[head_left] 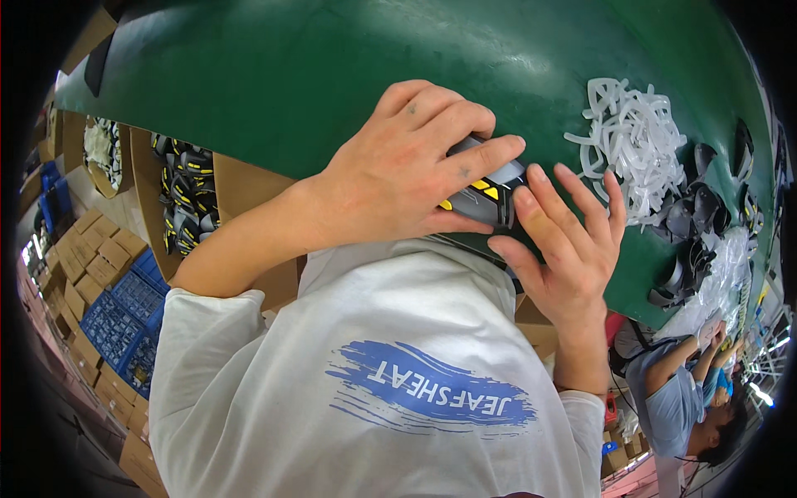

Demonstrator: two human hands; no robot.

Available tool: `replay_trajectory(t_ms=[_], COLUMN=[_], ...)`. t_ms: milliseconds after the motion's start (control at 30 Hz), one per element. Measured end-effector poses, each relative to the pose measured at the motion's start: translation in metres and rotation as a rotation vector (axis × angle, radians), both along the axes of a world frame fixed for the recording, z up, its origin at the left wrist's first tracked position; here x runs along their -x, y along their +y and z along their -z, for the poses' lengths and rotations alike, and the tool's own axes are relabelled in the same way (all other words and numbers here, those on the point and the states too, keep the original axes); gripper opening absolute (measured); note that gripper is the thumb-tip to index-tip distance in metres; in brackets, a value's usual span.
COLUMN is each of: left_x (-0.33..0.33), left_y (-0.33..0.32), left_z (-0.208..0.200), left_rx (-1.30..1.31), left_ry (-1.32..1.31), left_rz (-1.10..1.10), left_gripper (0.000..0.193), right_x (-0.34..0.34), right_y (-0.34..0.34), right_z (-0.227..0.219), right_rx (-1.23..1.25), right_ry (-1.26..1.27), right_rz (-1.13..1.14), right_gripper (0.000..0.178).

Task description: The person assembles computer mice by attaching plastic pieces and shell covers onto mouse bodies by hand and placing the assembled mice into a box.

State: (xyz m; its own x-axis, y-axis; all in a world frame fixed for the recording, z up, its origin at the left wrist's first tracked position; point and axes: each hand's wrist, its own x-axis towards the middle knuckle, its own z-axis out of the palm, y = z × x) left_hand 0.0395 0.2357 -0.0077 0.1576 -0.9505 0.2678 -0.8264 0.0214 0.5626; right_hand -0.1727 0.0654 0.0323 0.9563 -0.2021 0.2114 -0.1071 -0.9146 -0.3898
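At the near edge of the worktop [274, 91], it's all about the fingers: the left hand [415, 170] is closed over a grey, black and yellow plastic part [496, 186], index finger across the top, thumb along the near side! Over at three o'clock of it, the right hand [573, 241] has fingers loosely spread, index fingertip against the part's end or barely off it; whether it presses, I can't tell. Nothing is gripped there.

So, steadying and handling the part looks like the step in hand, and by my reading any next move calls for a firm left grip while the right fingers find their place.

Outward across the smooth green surface! Between two and three o'clock, a heap of whitish curved strips [635, 149]; at three, a scatter of dark curved pieces [697, 212]; towards four, a clear plastic bag [726, 266]. Swing to nine: a carton [249, 191] holding more black-and-yellow parts [187, 195]. Down at eight, blue crates [116, 319] beside stacked cardboard boxes [87, 257] on the floor. And between four and five, a co-worker [672, 390] in a light blue shirt!
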Motion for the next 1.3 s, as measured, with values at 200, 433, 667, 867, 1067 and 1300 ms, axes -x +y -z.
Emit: replay_trajectory(t_ms=[200, 433, 667, 867, 1067, 1300], left_x=[-0.003, -0.003, -0.003, -0.002, -0.003, 0.007], left_y=[0.002, 0.002, 0.0, -0.006, -0.003, 0.01], left_z=[0.0, -0.002, -0.001, -0.002, -0.012, -0.011], left_rx=[0.014, 0.016, -0.021, -0.021, -0.066, -0.093], left_ry=[-0.009, 0.023, 0.007, 0.015, -0.044, -0.096], left_rz=[0.021, 0.044, 0.028, 0.063, 0.074, -0.055], left_gripper=[0.082, 0.084, 0.08, 0.081, 0.087, 0.098], right_x=[0.0, 0.011, 0.0, -0.003, 0.01, 0.059], right_y=[-0.005, -0.017, -0.016, -0.025, -0.021, -0.035], right_z=[0.001, -0.004, -0.033, -0.043, -0.032, -0.009], right_rx=[-0.054, 0.146, 0.13, 0.087, 0.044, -0.018], right_ry=[0.044, 0.038, 0.253, 0.334, 0.203, -0.121], right_rz=[-0.083, -0.184, -0.237, -0.269, -0.257, 0.045], right_gripper=[0.048, 0.055, 0.054, 0.055, 0.053, 0.051])
